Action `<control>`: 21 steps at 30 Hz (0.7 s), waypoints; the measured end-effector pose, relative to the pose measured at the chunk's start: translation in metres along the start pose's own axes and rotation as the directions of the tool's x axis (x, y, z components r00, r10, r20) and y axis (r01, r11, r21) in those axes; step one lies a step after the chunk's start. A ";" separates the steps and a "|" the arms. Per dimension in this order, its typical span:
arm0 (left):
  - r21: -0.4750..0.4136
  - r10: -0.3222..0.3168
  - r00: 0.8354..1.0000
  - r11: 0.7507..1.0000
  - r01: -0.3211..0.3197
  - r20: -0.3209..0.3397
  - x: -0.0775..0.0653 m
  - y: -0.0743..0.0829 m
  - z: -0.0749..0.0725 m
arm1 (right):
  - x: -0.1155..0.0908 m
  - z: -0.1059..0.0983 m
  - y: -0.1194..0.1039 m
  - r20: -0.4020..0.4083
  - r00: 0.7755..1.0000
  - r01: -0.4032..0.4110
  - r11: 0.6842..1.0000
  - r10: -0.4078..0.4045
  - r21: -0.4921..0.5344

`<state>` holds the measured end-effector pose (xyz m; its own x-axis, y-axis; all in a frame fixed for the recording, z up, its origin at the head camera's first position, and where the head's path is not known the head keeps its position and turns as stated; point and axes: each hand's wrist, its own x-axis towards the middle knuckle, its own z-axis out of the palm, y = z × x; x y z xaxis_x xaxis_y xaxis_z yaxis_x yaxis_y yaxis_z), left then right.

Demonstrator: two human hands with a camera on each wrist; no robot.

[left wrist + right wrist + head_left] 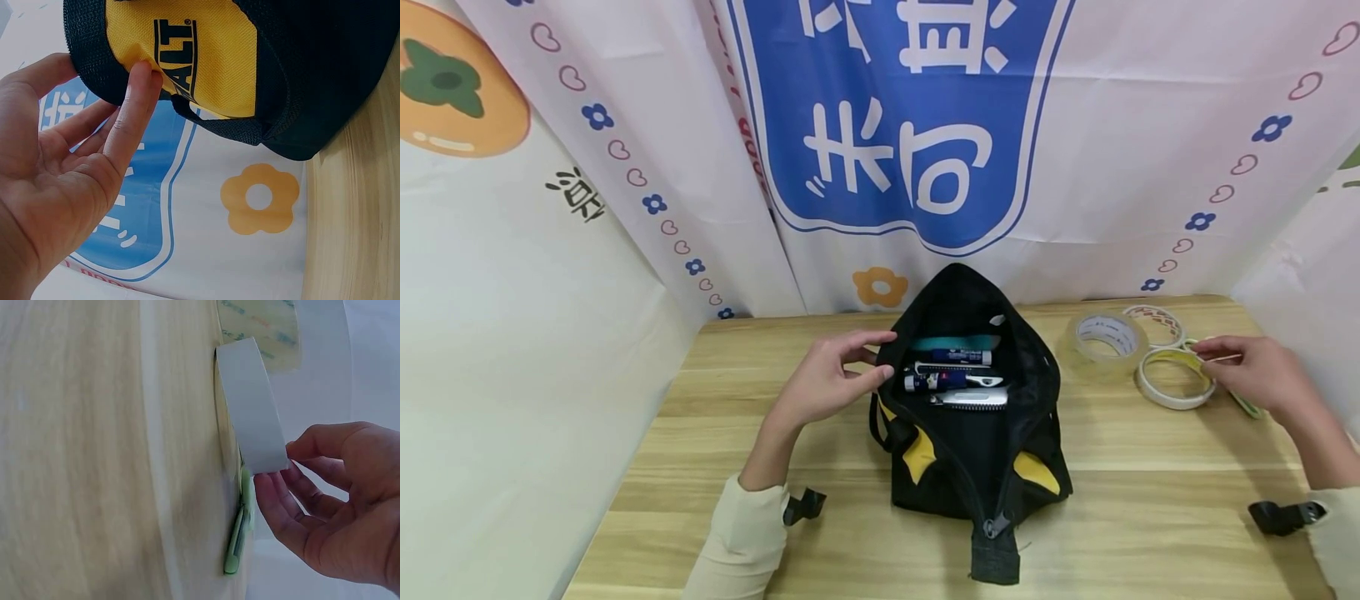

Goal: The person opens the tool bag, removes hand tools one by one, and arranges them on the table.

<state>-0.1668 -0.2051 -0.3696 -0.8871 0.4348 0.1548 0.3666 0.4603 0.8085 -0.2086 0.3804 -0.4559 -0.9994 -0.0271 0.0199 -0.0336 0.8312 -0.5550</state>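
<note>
1. Currently, the black-and-yellow bag (925,493) stands unzipped on the wooden tabletop (715,467), its mouth spread wide.
2. Left hand (829,377): pinches the left rim of the bag, with fingertips against a yellow panel (225,56) and another digit behind the black edge.
3. Right hand (1262,377): narrow grip; thumb and fingers pinch the edge of the white tape roll (1176,403), located right of the bag.
4. Adjacent items: a clear tape roll (1108,328) and a red-printed roll (1153,313) lie just behind the white one. A green object (234,547), partly hidden, lies beside the white roll under the right hand.
5. Bag contents: a teal item (955,342), dark blue tubes (934,382) and a silver-white tool (976,399), lying crosswise.
</note>
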 end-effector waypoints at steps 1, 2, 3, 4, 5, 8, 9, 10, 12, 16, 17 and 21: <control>-0.001 0.000 1.000 1.000 0.000 0.001 0.000 0.000 0.000 | 0.001 0.000 -0.001 0.000 1.000 0.001 1.000 -0.001 -0.003; -0.001 0.000 1.000 1.000 0.000 0.002 0.000 0.000 0.000 | 0.001 0.000 -0.002 -0.003 1.000 0.002 1.000 -0.002 -0.006; -0.001 0.000 1.000 1.000 0.000 0.002 0.000 0.000 0.000 | 0.002 0.000 -0.004 -0.005 1.000 0.002 1.000 -0.002 -0.008; -0.003 0.000 1.000 1.000 0.000 0.002 0.000 0.000 0.000 | 0.002 0.000 -0.006 -0.008 1.000 0.005 1.000 -0.005 -0.009; -0.003 0.000 1.000 1.000 0.000 0.002 0.000 0.000 0.000 | 0.003 -0.001 -0.009 -0.012 1.000 0.008 1.000 -0.008 -0.015; -0.003 0.000 1.000 1.000 0.000 -0.001 0.000 0.001 0.000 | 0.003 -0.004 -0.021 -0.021 1.000 0.020 0.999 -0.021 -0.039; -0.003 0.001 1.000 1.000 -0.001 -0.001 0.000 0.001 0.000 | 0.003 -0.004 -0.026 -0.023 0.999 0.025 0.999 -0.026 -0.047; -0.003 -0.001 1.000 1.000 0.001 -0.001 0.000 0.001 0.000 | 0.003 -0.005 -0.031 -0.021 0.999 0.028 0.998 -0.029 -0.048; -0.002 -0.003 1.000 1.000 0.003 0.001 0.001 0.001 0.000 | 0.002 -0.006 -0.040 -0.018 0.999 0.043 0.998 -0.044 -0.046; -0.001 -0.002 1.000 1.000 0.002 0.004 0.001 0.000 0.000 | 0.000 -0.007 -0.059 -0.036 0.995 0.094 0.996 -0.094 -0.008; -0.001 0.000 1.000 1.000 0.000 0.004 0.001 0.000 0.000 | 0.000 -0.006 -0.063 -0.047 0.993 0.110 0.994 -0.109 0.002; 0.004 0.007 1.000 1.000 -0.007 0.002 0.001 0.000 0.000 | -0.001 -0.004 -0.086 -0.076 0.985 0.158 0.986 -0.154 0.057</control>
<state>-0.1679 -0.2044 -0.3696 -0.8840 0.4397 0.1590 0.3737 0.4603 0.8053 -0.2047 0.3108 -0.4051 -0.9794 -0.1125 0.1679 -0.1914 0.7835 -0.5912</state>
